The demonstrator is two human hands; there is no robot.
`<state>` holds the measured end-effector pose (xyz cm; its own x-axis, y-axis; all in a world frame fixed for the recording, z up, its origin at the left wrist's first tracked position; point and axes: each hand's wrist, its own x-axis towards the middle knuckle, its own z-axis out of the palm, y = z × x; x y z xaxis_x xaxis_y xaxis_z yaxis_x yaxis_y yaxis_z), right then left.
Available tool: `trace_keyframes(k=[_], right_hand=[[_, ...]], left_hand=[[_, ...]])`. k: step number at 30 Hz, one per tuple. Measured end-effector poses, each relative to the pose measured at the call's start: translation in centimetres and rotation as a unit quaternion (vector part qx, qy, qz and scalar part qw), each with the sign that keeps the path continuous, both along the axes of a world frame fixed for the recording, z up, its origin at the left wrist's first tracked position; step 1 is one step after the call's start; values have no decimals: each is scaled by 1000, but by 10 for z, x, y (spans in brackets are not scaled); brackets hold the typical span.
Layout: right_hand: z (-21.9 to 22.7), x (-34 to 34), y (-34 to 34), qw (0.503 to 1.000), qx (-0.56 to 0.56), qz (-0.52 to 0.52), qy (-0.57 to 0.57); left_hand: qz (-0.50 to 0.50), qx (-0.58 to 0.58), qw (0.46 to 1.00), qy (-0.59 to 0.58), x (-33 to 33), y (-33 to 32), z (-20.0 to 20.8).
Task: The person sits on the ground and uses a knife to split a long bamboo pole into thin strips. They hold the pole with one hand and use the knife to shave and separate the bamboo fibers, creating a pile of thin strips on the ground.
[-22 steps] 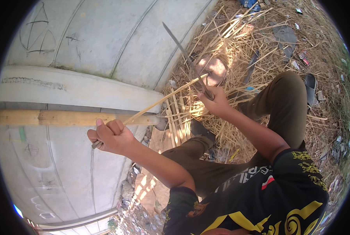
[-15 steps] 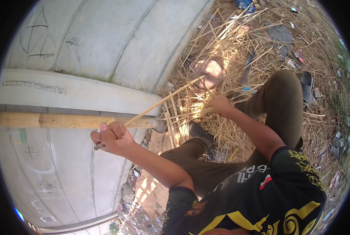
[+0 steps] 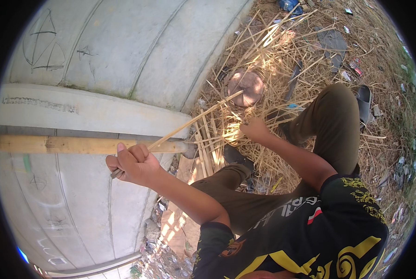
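My left hand [image 3: 134,163] is closed round the near end of a long, thin bamboo strip [image 3: 189,122]. The strip slants up to the right, and its far end reaches over a round wooden block [image 3: 246,87] on the ground. My right hand [image 3: 255,129] is closed just below the block, over a heap of pale bamboo strips [image 3: 209,142]. What its fingers hold, if anything, cannot be made out against the shavings.
A thick bamboo pole [image 3: 68,144] runs along the pale panel wall [image 3: 119,42] on the left. A long dark flat object [image 3: 293,80] lies among shavings right of the block. A grey sandal [image 3: 364,101] sits beyond my right knee, with litter scattered around.
My right hand has shifted slightly left and down. The left hand and its bamboo strip have barely moved. The bright sun patch on the block has faded.
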<state>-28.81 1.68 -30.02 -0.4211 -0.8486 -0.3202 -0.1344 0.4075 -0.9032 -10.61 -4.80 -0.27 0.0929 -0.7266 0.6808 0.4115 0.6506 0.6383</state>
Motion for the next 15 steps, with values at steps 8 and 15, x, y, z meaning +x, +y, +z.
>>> trace_keyframes(k=[8, 15], right_hand=[[-25, -12, 10, 980, -197, 18, 18], [3, -8, -5, 994, 26, 39, 94]], left_hand=[[-9, -21, 1000, -4, -6, -4, 2], [61, 13, 998, 18, 8, -8, 0]])
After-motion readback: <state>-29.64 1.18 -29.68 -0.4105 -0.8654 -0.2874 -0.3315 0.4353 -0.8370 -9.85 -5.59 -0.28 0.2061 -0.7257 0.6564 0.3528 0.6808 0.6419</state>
